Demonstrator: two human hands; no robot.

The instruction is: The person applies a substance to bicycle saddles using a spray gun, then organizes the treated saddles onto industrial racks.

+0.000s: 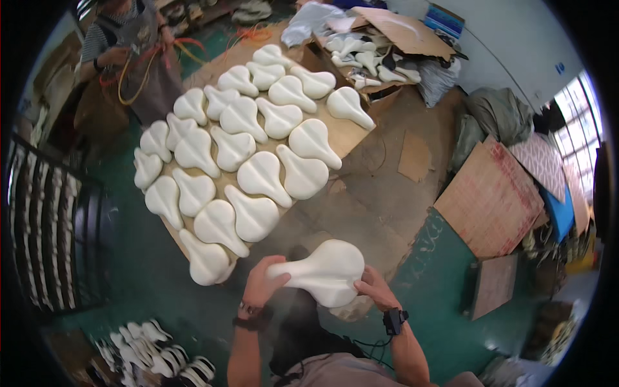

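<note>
Underside of saddle (330,271) hidden. Left hand (260,284): fingers partly out of sight under nose. Right hand (376,289): fingers partly behind wide end. Co-worker (129,39) cut off at top edge. Lower-left pile (145,351) cut by bottom edge.

1. I count 2 bare hands of mine, left hand (261,284) and right hand (377,290).
2. Between them, 1 smooth, cream-white, pear-shaped saddle (332,271).
3. On 1 flat tan board (348,138), I count at least 23 cream-white, pear-shaped saddles (260,175).
4. On my wrists: 1 black boxy device (394,320), 1 dark band (250,311).
5. Besides me, 1 aproned person (148,77).
6. The heaped pale saddle pieces (371,61) overlap too much for me to count.
</note>
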